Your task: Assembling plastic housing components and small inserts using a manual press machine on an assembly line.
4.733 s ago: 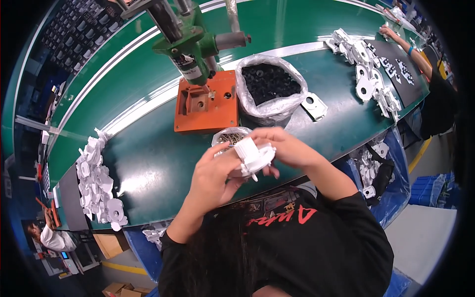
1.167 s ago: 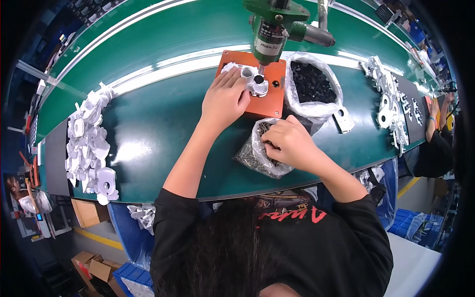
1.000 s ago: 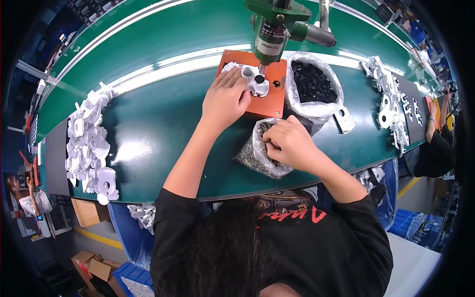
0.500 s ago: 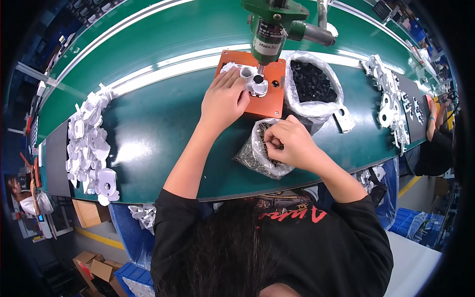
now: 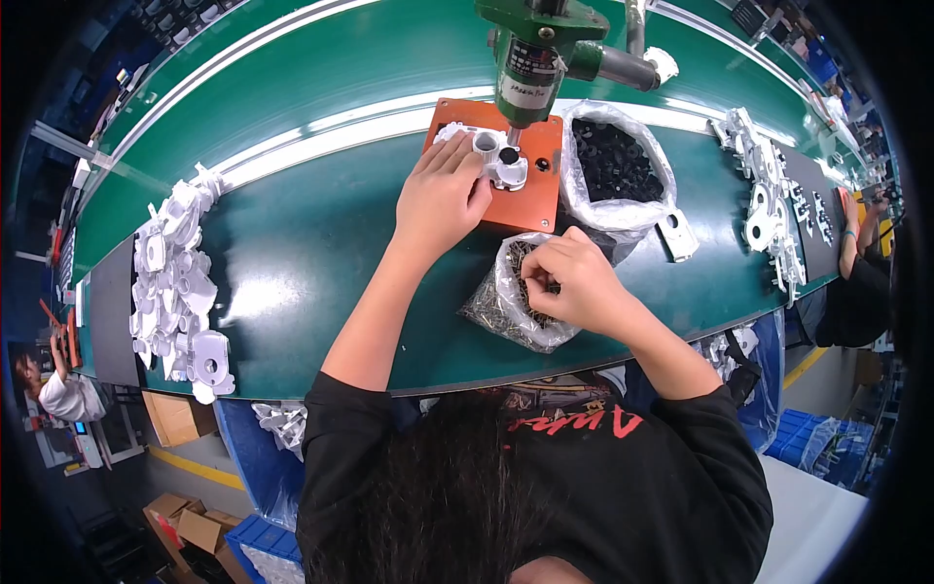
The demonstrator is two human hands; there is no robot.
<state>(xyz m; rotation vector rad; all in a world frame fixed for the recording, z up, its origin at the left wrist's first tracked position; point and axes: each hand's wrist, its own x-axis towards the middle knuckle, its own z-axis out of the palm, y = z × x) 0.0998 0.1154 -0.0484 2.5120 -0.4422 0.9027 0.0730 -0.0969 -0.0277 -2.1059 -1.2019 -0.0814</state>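
My left hand [image 5: 443,200] lies over a white plastic housing [image 5: 511,175] on an orange fixture plate [image 5: 525,209], fingers across its left part and thumb along its near side. A black round piece [image 5: 509,155] sits in the housing, right under the tip of a green drill-press-like machine [image 5: 525,83]. My right hand [image 5: 574,282] is at the mouth of a clear plastic bag [image 5: 496,310] of small thin metal pieces, perhaps screws or pins. Its thumb and fingers are pinched together; whatever is between them is too small to make out.
Behind my right hand stands a clear bag of small black parts [image 5: 618,161], with a single white part [image 5: 676,236] beside it. White plastic parts are heaped at the left [image 5: 175,282] and right [image 5: 764,209] of the green table [image 5: 321,234]. Another person's arm [image 5: 849,234] shows at far right.
My right hand has shifted very slightly at the bag, still pinched. The left hand and the housing stay in place. At far left, a person in white has moved a little.
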